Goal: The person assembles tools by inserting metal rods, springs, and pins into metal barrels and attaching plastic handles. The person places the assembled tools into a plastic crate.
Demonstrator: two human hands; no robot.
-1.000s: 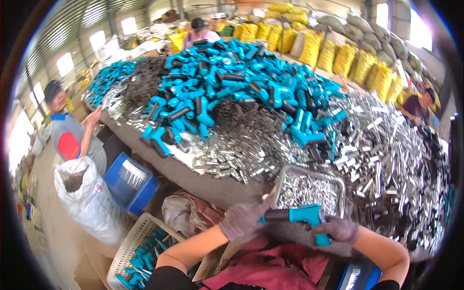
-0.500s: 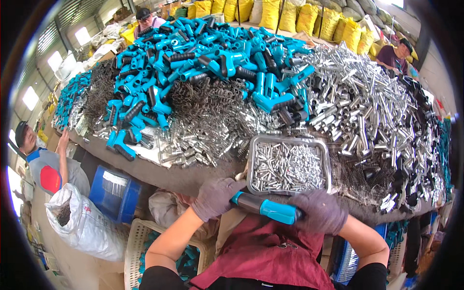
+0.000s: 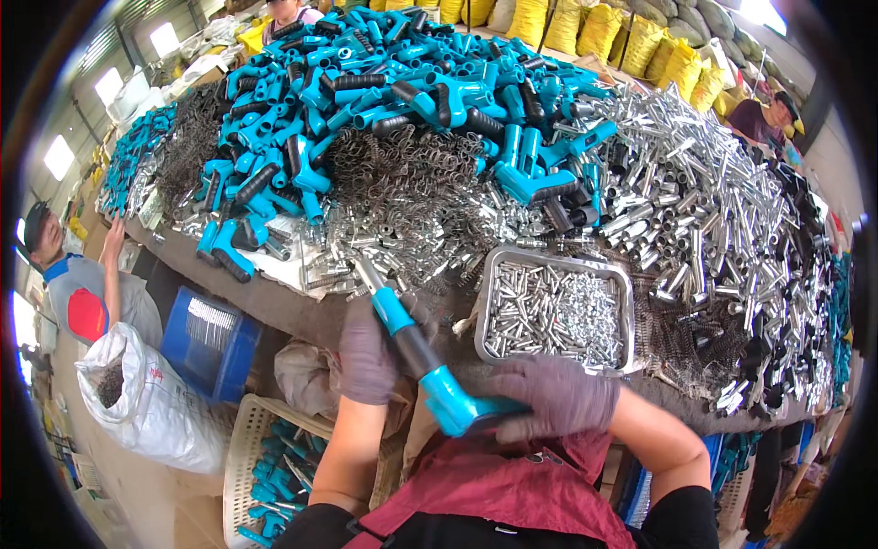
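Both of my hands wear dark grey gloves. They hold a teal and black pistol-shaped tool body point(image 3: 445, 395) slantwise before my maroon apron point(image 3: 494, 489), its silver tube end point(image 3: 369, 274) pointing up and left. My right hand point(image 3: 558, 398), slightly blurred, is closed around the handle. My left hand point(image 3: 368, 357) is wrapped about the front part; motion blurs it and the tool hides some fingers. Just beyond my right hand stands a metal tray point(image 3: 629, 316) of small silver pins and parts. Loose springs point(image 3: 402, 178) and silver fittings point(image 3: 352, 247) lie past the tool.
Teal tool bodies point(image 3: 311, 91) are heaped across the table, with silver tubes point(image 3: 677, 174) at the right. Below left are a blue bin point(image 3: 210, 366), a white sack point(image 3: 151, 412) and a cream basket point(image 3: 242, 485) of tools. Other people point(image 3: 91, 274) stand around the table.
The tool has swung from nearly level to a steep slant, and its silver tube end now shows. My left hand has moved left; my right hand has shifted left along with the handle.
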